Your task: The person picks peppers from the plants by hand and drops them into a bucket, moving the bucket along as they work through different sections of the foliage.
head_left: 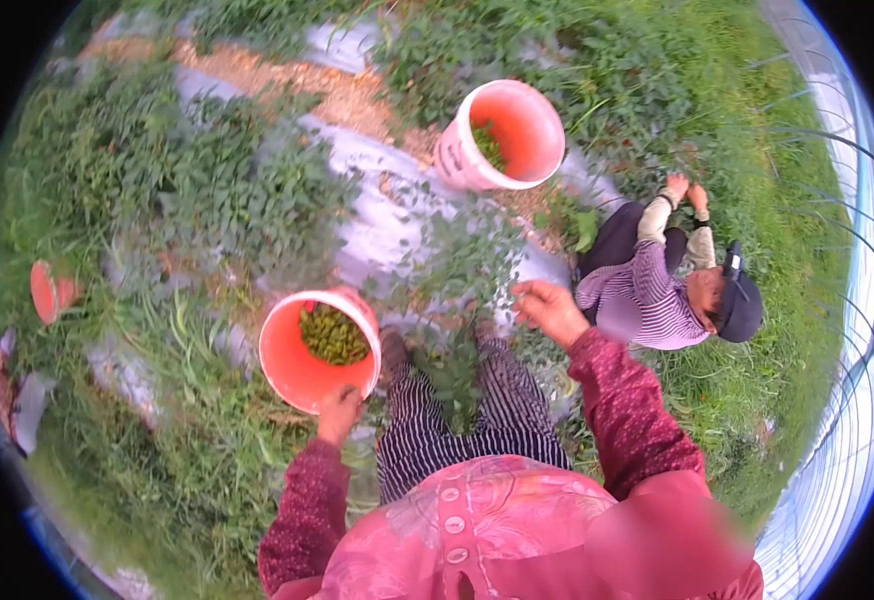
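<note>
At left, a bucket [282, 345] of green vegetables [333, 335] has its near rim [303, 409] grasped by a person's left hand [340, 414], while the right hand [554, 312], fingers bent, grip impossible to tell, hangs left of a crouching co-worker [657, 285].

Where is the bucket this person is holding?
In the head view, the bucket is left of centre, its rim gripped by the left hand, beside the striped trousers.
</note>
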